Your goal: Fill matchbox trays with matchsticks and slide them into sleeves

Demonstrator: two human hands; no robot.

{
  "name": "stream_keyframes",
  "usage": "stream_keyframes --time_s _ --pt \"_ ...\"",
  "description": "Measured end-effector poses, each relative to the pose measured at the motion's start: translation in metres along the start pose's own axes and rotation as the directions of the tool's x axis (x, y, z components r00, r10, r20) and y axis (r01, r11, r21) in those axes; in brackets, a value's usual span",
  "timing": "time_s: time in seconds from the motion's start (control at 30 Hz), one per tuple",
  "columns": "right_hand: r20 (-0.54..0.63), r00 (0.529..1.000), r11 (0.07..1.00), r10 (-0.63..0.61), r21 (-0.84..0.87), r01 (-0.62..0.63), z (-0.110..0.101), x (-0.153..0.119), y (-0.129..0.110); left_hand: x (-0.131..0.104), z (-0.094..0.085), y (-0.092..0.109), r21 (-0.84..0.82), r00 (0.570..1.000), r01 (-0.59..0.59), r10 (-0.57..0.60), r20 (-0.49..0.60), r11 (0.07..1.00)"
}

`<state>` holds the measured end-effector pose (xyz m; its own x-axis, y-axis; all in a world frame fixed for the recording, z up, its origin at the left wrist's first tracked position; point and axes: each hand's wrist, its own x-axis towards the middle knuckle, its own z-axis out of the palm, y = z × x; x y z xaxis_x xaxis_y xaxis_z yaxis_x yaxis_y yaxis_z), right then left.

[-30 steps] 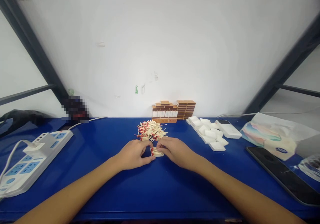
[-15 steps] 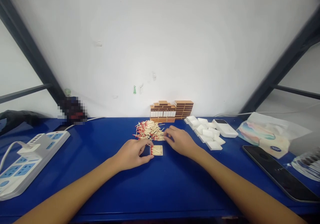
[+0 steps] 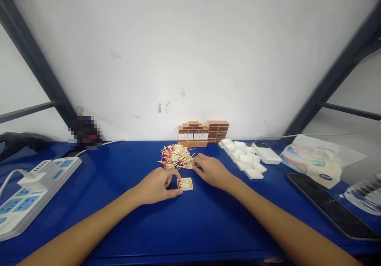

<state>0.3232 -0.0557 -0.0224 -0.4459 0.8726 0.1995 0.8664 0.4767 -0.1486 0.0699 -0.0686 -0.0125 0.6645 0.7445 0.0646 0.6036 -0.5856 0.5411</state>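
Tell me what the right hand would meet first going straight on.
The right hand would probably meet the heap of red-tipped pale wooden matches, though depth leaves actual contact unclear.

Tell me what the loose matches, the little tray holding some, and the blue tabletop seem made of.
Loose matches: probably wood, matte, judging by the pale, straight sticks; red heads look like a coating.
Little tray: likely paperboard, dull, from its thin, pale walls; plastic can't be ruled out.
Blue tabletop: smooth, faintly glossy; even color and soft sheen suggest painted metal or laminate.
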Motion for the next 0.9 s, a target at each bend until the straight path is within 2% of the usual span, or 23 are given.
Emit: stream_keyframes --time_s 0.23,0.47,0.67,0.9 --pt "0.087 0.996 0.999 -0.007 -0.05 0.011 -0.004 0.003 0.006 0.0 -0.003 -0.002 0.049 0.999 -0.036 0.035 0.005 0.998" --pt "0.118 0.993 0.999 0.028 0.017 -0.03 -0.009 0.0 0.021 0.001 -0.004 -0.005 0.056 1.0 -0.026 0.026 -0.006 0.998" --pt "0.117 0.993 0.996 0.008 0.092 -0.019 -0.016 -0.003 0.016 0.0 -0.003 -0.008 0.07 0.999 -0.041 0.043 -0.024 0.997" --pt "0.144 0.989 0.991 0.025 0.126 -0.043 -0.012 -0.002 0.014 0.0 -0.004 -0.006 0.094 0.999 -0.042 0.043 -0.011 0.995"
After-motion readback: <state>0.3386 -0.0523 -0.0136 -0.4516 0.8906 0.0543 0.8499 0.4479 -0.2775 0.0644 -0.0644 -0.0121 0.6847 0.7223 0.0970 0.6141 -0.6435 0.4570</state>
